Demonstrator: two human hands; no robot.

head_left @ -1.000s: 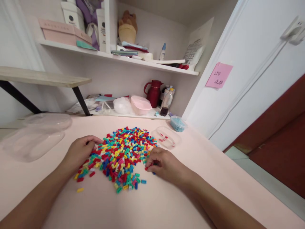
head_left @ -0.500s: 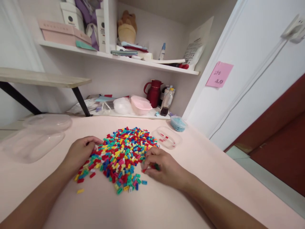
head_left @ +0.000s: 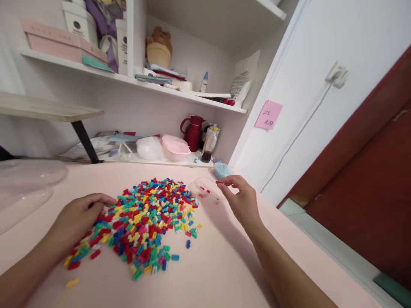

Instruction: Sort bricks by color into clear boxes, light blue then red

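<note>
A big heap of small colourful building bricks (head_left: 150,214) lies spread on the pink tabletop (head_left: 205,273). My right hand (head_left: 240,199) is raised to the right of the heap, pinching a small red brick (head_left: 218,182) between thumb and fingertips. Just left of those fingertips is a clear shallow container (head_left: 194,183) with several red bricks (head_left: 208,191) in it. My left hand (head_left: 81,214) rests at the heap's left edge, index finger stretched along the bricks and thumb apart below it. Its other fingers are partly hidden.
A lidded tub of blue pieces (head_left: 222,171) stands behind the right hand. Clear plastic lids or trays (head_left: 25,192) lie at far left. Along the back are a pink bowl (head_left: 176,147), a red jug (head_left: 193,132) and a bottle (head_left: 209,145), under a shelf (head_left: 192,99).
My right hand has moved from the heap's right edge up and right to the clear container, carrying a red brick. My left hand stays by the heap. The view has shifted right.
</note>
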